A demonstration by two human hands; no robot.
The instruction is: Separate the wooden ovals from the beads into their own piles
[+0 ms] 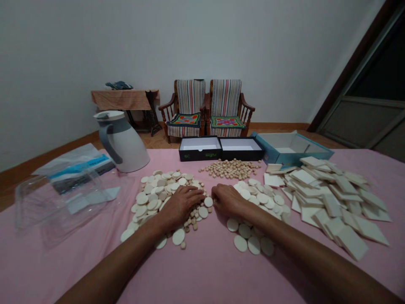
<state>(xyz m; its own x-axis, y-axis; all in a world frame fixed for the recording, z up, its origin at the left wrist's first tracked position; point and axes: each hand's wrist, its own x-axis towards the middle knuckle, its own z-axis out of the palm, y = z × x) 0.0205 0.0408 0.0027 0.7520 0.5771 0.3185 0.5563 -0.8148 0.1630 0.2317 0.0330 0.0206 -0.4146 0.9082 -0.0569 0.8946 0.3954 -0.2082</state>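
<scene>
My left hand (180,204) lies palm down on a pile of pale round discs (155,192), fingers stretched toward the middle, with small round beads (190,223) under and beside it. My right hand (226,198) rests with fingers curled at the left edge of a second heap of round discs (262,198). The two hands' fingertips nearly meet. What the right hand's fingers hold, if anything, is hidden. More small beads (230,168) lie in a patch behind the hands.
A heap of pale square tiles (332,198) covers the right of the pink tablecloth (205,270). Behind stand two open black boxes (221,148), a blue box (291,147) and a white jug (122,141). Clear plastic packaging (60,190) lies left. Two chairs (207,109) stand by the wall.
</scene>
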